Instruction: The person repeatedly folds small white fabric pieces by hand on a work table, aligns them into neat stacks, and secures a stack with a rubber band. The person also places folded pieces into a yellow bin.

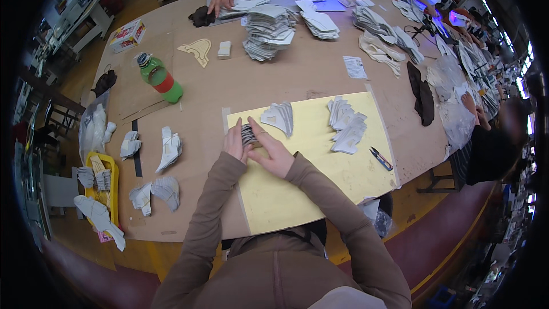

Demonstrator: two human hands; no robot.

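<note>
The fingers of the left hand (234,142) and right hand (275,158) press together on a small grey-white stack (247,134) at the yellow sheet's (294,194) upper-left area. Both sleeved forearms (213,191) extend forward, converging. A fanned bundle (278,118) lies near the right fingertips; bare sheet extends below the right hand.

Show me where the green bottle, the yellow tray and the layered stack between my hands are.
Layered stack (248,134): head view, on its striped upper edges.
Green bottle (162,82): head view, on its red label.
Yellow tray (115,189): head view, on its right-hand wall.
</note>
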